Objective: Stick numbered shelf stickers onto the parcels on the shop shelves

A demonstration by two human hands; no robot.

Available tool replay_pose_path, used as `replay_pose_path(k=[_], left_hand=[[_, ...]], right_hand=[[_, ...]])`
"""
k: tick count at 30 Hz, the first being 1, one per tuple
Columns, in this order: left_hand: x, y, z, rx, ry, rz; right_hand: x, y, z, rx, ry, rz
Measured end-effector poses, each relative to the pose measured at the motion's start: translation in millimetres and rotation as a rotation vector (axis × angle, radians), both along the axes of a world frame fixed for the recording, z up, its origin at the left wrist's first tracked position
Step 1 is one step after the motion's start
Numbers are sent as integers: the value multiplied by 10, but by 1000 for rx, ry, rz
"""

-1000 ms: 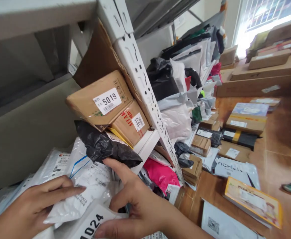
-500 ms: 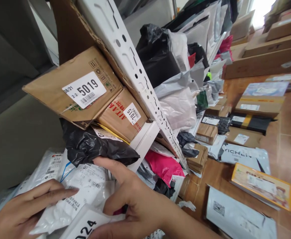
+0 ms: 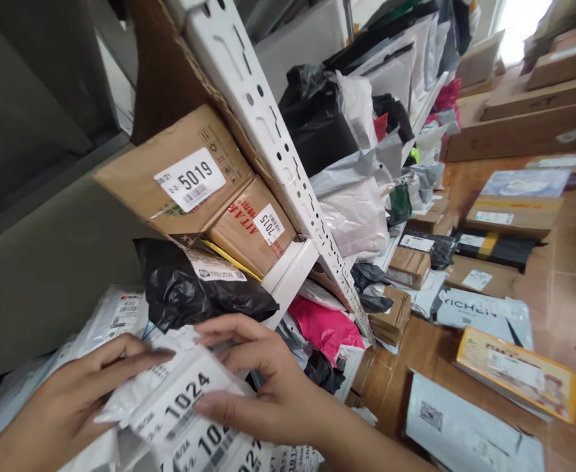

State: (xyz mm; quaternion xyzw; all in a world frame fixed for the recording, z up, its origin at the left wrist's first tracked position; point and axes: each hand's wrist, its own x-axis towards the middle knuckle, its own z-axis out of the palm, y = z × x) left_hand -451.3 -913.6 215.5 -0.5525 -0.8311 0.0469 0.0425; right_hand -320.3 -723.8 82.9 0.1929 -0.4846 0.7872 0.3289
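At the lower left, my left hand (image 3: 84, 387) is closed on a white plastic mailer bag (image 3: 123, 396), its fingers lying along the bag's top. My right hand (image 3: 268, 387) pinches a strip of printed number labels (image 3: 182, 403), the thumb on a label reading 1024. More labels hang below it, and the strip covers much of the bag. The right fingertips reach over the strip's top edge, and what they touch behind it is hidden. Just above my hands lies a black plastic parcel (image 3: 189, 285) on the shelf.
Cardboard boxes, one labelled 5019 (image 3: 189, 180) and one labelled 7015 (image 3: 256, 226), stand beside a white perforated shelf post (image 3: 288, 164). A pink parcel (image 3: 325, 328) sits on a lower shelf. To the right, several parcels and a yellow-edged box (image 3: 517, 373) lie on the wooden floor (image 3: 391, 393).
My right index finger has left the black parcel and drawn back over the white bag. The label strip has risen into fuller view. My left hand has shifted slightly right and up.
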Motion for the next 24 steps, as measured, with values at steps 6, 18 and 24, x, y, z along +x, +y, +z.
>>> replay_pose_path(k=[6, 18, 24], left_hand=[[123, 278, 315, -85, -344, 46], [31, 352, 240, 9, -589, 130], [-7, 402, 153, 149, -604, 199]], right_hand=[[-31, -374, -26, -369, -431, 269], [-193, -474, 284, -285, -479, 235], [-334, -459, 306, -220, -554, 175]])
